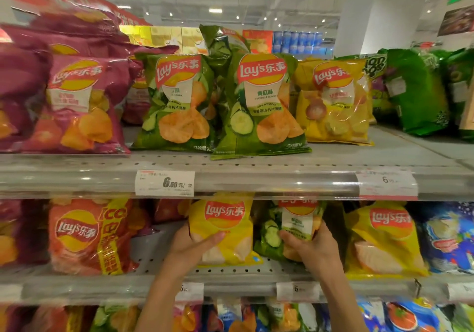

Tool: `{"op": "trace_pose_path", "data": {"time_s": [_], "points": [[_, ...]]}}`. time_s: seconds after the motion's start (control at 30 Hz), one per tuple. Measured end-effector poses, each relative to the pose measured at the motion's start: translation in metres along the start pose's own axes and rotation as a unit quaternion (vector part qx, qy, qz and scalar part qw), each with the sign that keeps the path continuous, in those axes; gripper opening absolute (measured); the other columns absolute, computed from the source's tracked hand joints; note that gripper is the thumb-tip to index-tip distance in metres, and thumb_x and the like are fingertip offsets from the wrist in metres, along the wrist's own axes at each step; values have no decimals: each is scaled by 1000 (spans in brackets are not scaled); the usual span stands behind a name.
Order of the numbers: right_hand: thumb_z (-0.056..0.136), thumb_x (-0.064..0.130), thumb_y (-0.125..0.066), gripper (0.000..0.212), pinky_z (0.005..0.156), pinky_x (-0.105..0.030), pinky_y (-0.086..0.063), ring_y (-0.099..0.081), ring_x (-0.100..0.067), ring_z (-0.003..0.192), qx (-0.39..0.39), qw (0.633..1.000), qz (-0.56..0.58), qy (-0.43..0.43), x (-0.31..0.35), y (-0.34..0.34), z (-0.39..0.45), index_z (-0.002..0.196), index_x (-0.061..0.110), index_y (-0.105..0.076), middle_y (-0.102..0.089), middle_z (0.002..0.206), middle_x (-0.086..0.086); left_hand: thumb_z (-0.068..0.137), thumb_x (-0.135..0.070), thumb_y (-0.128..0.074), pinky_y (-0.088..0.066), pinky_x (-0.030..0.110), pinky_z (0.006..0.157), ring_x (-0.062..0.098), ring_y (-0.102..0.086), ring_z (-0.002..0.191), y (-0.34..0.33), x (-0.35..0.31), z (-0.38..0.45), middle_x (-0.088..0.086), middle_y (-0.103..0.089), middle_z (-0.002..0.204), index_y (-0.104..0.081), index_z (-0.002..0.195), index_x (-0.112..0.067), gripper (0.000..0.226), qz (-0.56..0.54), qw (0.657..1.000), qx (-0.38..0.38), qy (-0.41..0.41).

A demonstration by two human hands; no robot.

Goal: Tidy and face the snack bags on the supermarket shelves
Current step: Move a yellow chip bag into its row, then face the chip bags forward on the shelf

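Note:
On the middle shelf a yellow Lay's bag stands upright, and my left hand grips its left side with the thumb across the front. Right of it stands a green cucumber Lay's bag, which my right hand holds from the front and right side. Both bags face forward with their tops tucked under the upper shelf's edge. Another yellow Lay's bag stands further right, and a red Lay's bag stands to the left.
The top shelf carries purple, green and yellow Lay's bags facing out, with dark green bags at the far right. Price tags hang on the shelf rails. A gap lies between the red bag and the yellow one. More bags fill the bottom shelf.

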State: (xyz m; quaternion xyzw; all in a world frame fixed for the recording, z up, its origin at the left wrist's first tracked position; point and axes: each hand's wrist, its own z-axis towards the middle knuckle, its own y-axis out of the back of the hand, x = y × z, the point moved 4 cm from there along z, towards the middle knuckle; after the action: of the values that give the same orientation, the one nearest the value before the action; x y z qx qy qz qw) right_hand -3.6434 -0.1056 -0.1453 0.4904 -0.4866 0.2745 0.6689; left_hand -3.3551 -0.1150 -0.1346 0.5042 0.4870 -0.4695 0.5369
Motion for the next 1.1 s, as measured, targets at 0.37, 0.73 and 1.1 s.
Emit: {"op": "trace_pose_path", "data": {"time_s": [0.37,0.73,1.1], "points": [[65,36,-92,59,71,-24,-56,-66,1,86,-71,992,3,101,14,42,-34,108,35,-53,-70,94,17,71,-11,-86,-47,4,62,-10,-68,79,-12,6,-12,-13,-75,90,-63,105,-28,45,-32,997,-52,-52],[65,20,-93,55,66,-31,-58,-69,-11,84,-123,990,59,46,-32,115,-72,102,32,-54,-71,95,7,69,-32,-89,-49,20,76,4,-67,96,-107,1,-2,-12,-73,101,-60,113,-31,52,-21,998,38,-45],[64,14,-94,59,79,-49,-61,-73,-24,91,-113,989,91,23,-50,134,-81,112,20,-60,-76,97,-1,83,-32,-78,-46,7,59,-9,-67,78,-150,-3,-5,-24,-74,85,-68,102,-28,22,22,992,122,-24]]}}
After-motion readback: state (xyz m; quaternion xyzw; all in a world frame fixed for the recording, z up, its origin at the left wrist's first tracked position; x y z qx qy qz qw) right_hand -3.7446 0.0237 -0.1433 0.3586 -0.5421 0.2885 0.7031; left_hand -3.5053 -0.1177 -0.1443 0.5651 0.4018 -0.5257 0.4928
